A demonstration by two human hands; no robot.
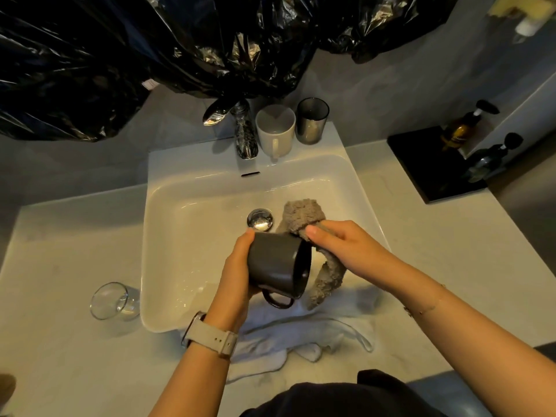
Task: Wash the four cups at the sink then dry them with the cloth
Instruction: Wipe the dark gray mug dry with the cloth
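Setting: pale stone-look counter (75, 356) around a white rectangular sink (186, 206), with crumpled black plastic sheeting (120, 55) hanging over the wall behind it.
Faucet: chrome faucet (245, 136) at the back rim, its spout over the basin; the metal drain plug (260, 219) lies below it.
Left hand: the left hand (237, 266) wraps around the base and side of the dark mug (276, 263), thumb on top, fingers curled behind it; a pale-strapped watch (210, 335) sits on that wrist.
Dark mug: held over the front of the basin, tipped on its side, mouth facing right, handle pointing down.
Right hand: the right hand (343, 245) pinches the grey fluffy cloth (307, 215) against the mug's rim; one end of the cloth bunches above the fingers, the other hangs down past the mug.
White mug: white mug (275, 130) upright on the back ledge, just right of the faucet.
Dark glass tumbler: dark glass tumbler (311, 120) upright just beside the white mug.
Clear glass: clear glass (112, 300) on the counter left of the sink, upright.
White towel: white towel (288, 338) spread rumpled on the counter at the sink's front edge, under the hands.
Right side: two pump bottles (463, 127) stand on a black tray (427, 173).
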